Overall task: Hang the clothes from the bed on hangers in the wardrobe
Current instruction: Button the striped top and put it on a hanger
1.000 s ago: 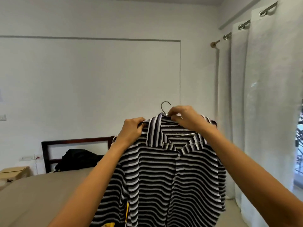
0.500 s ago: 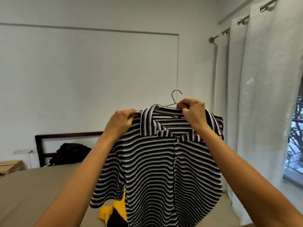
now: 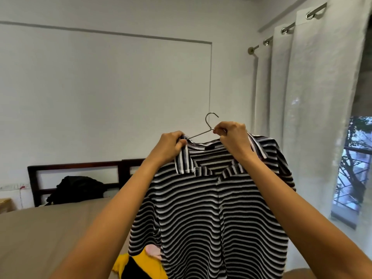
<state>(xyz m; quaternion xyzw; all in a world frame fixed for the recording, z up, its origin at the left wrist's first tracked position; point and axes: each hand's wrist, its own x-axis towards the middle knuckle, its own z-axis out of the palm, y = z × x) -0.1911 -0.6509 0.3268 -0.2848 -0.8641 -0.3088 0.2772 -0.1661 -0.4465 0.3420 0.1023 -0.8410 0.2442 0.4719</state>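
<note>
A black-and-white striped collared shirt (image 3: 217, 214) hangs in front of me on a thin metal wire hanger (image 3: 209, 122), whose hook sticks up above the collar. My left hand (image 3: 171, 144) pinches the left side of the collar where the hanger's arm enters it. My right hand (image 3: 231, 135) pinches the hanger's neck just under the hook, at the right of the collar. Below the shirt, yellow and black clothes (image 3: 138, 266) lie on the bed (image 3: 50, 234). No wardrobe is in view.
A dark wooden headboard (image 3: 80, 165) stands at the white wall, with a black bag (image 3: 77, 189) against it. White curtains (image 3: 306, 109) hang on a rod at the right, beside a window (image 3: 354, 164). A cardboard box (image 3: 5, 204) sits at the far left.
The shirt's left shoulder has slid along the hanger, baring part of the wire arm. My right hand has shifted from the collar to the hanger's neck. The view has turned slightly right.
</note>
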